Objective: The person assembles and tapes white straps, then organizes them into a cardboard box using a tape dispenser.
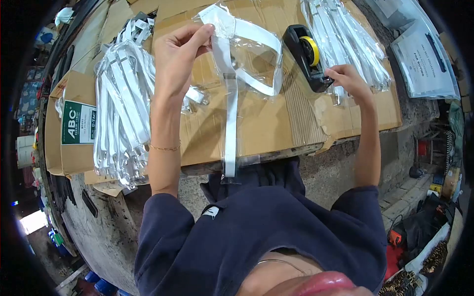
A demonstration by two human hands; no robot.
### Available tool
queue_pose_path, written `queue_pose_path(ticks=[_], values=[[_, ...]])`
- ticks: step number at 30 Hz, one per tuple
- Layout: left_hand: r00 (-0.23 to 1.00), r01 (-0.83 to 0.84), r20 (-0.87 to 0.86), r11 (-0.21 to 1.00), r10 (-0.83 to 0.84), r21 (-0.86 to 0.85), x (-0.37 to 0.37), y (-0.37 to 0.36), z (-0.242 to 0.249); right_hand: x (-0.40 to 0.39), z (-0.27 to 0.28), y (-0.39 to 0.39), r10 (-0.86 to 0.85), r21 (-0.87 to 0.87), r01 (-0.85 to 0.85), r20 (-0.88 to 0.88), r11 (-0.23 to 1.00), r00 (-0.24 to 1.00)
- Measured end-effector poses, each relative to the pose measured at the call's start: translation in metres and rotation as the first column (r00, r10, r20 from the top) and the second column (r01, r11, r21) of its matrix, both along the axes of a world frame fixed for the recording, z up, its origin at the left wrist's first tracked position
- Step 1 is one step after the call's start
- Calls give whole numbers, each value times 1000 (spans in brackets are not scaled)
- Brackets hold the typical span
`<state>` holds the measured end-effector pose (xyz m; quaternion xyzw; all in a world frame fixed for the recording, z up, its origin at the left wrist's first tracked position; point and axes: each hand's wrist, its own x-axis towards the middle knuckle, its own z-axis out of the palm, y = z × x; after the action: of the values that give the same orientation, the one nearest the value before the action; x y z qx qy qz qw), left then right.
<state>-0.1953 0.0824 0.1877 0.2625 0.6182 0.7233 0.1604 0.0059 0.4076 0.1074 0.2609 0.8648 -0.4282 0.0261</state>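
Note:
My left hand pinches the top corner of a clear plastic bag that holds a white strap; the bag hangs down over the cardboard sheet and past the bench edge. My right hand rests at the cutter end of a black tape dispenser with a yellow roll, fingers curled at the tape. I cannot see whether a piece of tape is between the fingers.
A pile of bagged white straps lies left of my left arm, another pile behind the dispenser. A box with a green ABC label sits far left. Printed plastic sheets lie at the right. Tools lie on the floor, lower right.

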Motion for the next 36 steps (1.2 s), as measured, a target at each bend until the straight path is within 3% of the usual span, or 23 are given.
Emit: queue_pose_path(ticks=[4,8,10,15,20,22,26,32,34,36], values=[[998,-58,-32,998,57,-22,3,-5,4,-12,5,0,31,-199,-14,80,980,996],[992,-125,-30,992,125,9,0,-6,4,-3,13,-9,6,-175,-8,-11,984,1000],[993,-101,-52,994,103,46,-9,-12,2,3,12,-19,-125,-181,97,-149,979,981],[987,-155,-42,985,158,70,-32,-12,10,10,37,-27,-165,-297,99,-206,950,964],[981,-176,-61,976,184,126,-62,-24,15,28,19,-37,-247,-344,191,-126,919,961],[972,-207,-78,962,224,177,-76,-29,19,33,12,-41,-367,-363,284,-184,887,912],[961,-242,-79,945,265,218,-95,-34,24,40,10,-45,-355,-365,279,-160,888,921],[907,-374,-101,891,409,256,-81,-33,28,40,-1,-48,-168,-210,116,-248,971,954],[892,-400,-74,855,446,330,-65,-29,33,40,-4,-55,-150,89,166,-165,982,975],[880,-419,-70,838,469,348,-62,-34,35,47,-12,-62,-161,81,178,-184,981,970]])
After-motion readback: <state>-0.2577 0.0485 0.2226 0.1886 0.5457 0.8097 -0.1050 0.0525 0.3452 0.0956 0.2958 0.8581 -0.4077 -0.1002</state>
